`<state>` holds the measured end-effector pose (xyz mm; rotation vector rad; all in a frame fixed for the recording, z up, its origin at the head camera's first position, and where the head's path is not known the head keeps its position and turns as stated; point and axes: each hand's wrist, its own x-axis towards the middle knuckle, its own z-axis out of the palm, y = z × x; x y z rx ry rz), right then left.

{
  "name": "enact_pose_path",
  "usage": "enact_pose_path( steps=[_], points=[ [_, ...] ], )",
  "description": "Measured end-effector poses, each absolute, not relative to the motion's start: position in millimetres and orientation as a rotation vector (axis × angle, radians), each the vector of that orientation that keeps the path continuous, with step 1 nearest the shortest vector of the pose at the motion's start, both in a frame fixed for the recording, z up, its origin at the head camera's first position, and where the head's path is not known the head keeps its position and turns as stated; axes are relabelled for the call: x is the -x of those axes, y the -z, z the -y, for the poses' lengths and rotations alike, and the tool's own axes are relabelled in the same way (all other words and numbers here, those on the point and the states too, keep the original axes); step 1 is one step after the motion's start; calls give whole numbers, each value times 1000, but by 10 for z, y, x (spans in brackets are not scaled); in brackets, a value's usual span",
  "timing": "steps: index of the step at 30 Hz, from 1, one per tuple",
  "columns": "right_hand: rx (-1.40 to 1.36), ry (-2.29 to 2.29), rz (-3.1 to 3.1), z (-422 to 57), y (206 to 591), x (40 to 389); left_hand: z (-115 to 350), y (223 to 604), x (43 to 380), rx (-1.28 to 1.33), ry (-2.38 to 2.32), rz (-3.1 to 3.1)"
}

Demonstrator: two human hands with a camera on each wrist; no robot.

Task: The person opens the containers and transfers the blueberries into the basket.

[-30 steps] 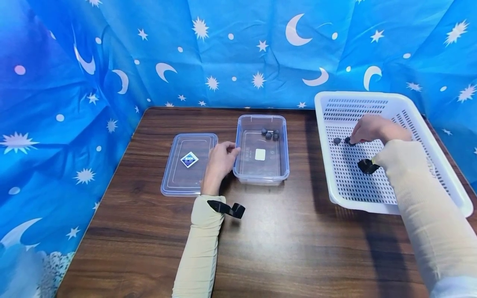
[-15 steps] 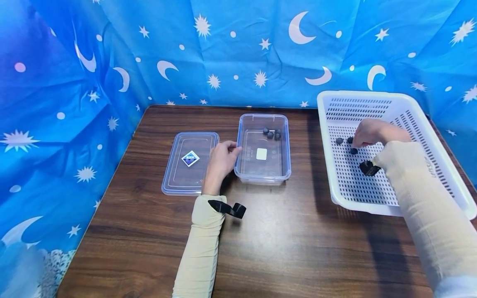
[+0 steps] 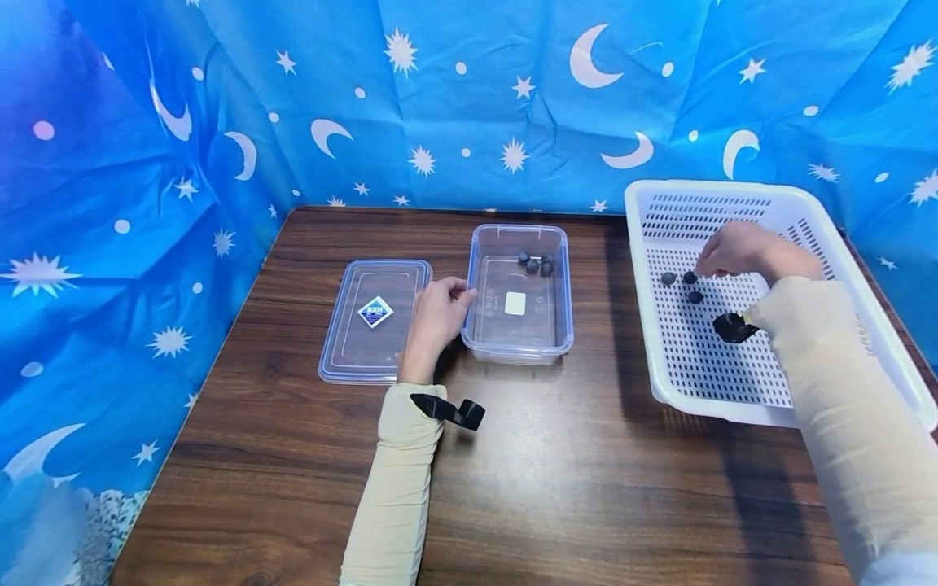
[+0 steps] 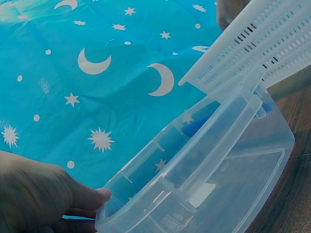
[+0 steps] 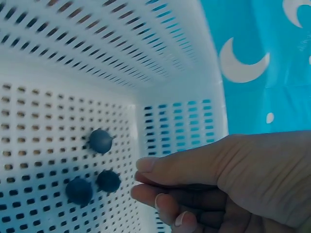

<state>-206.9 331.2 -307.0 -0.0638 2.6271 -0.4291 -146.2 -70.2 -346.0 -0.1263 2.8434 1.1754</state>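
Note:
At the left rim of a clear plastic food box (image 3: 516, 338) with a blue edge, my left hand (image 3: 437, 313) grips the wall with its fingertips. In the left wrist view the fingertips (image 4: 103, 195) meet the box's corner. Several dark blue-grey balls like blueberries (image 3: 532, 267) lie in the box's far right part. My right hand (image 3: 747, 251) hovers inside a white slotted basket (image 3: 663, 391), fingers loosely curled, nothing seen between thumb and index finger. Three more such balls (image 5: 100, 141) rest on the basket's floor, just beside its fingertips.
A clear lid (image 3: 366, 350) with a blue border and a diamond-shaped label lies left of the box. Behind the brown wooden table (image 3: 557, 488) hangs a blue cloth (image 3: 440, 106) with moons and stars. The basket's raised walls surround the right hand.
My right hand, over the balls a second ago, has shifted right and slightly up. Three balls in the basket now show fully. My left hand stays at the box.

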Motion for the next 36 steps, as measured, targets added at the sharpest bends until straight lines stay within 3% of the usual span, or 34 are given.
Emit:
enact_pose_path(
  steps=[17,36],
  points=[
    [175,544,-2772,-2744,2557,2088,700,3450,1454,140,-1192,-2833],
    [308,603,-2825,-2139,2648,2130,703,3477,1462,131,-1189,-2842]
  ],
)
